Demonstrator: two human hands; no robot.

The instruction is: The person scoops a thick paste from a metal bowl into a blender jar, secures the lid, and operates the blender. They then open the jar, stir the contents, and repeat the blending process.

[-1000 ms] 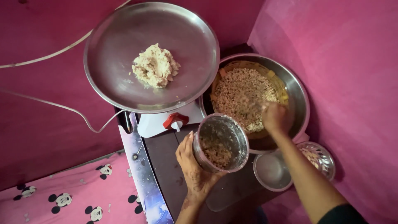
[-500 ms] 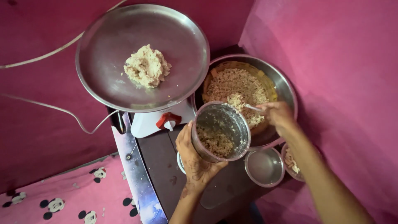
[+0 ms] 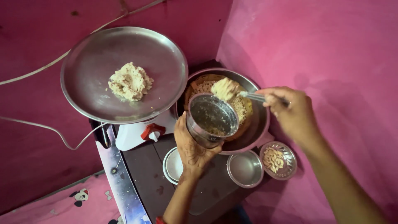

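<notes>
Left hand (image 3: pixel 191 146): fingers wrapped around the steel jar (image 3: pixel 211 119), gripping its side from below; jar tilted, mouth toward the camera.
Jar contents: a little crumbly beige mix low inside, walls smeared.
Right hand (image 3: pixel 291 111): fingers pinched shut on the spoon (image 3: pixel 253 97) handle, thumb on top.
Spoon: bowl end loaded with a heap (image 3: pixel 224 88) of beige mix, held just over the jar's far rim, left of the right fingers.
Bowl (image 3: pixel 262 120): large steel one, directly under spoon and jar, filled with the same grainy mix; yellow liner along its inner wall.
Small dishes: empty steel one (image 3: pixel 245 169) just below the jar, between both wrists; another (image 3: pixel 278 159) with pale slivers under the right wrist; a third (image 3: pixel 173 165) partly hidden behind the left wrist.
Mixer base (image 3: pixel 141 132): white with red knob, just left of the left fingers.
Plate (image 3: pixel 161 62): wide steel one resting on the mixer base, up-left of the left hand, a lump of paste (image 3: pixel 130 81) at its middle.
Table (image 3: pixel 145 174): dark top under both hands.
Walls: pink, behind and right of the hands.
</notes>
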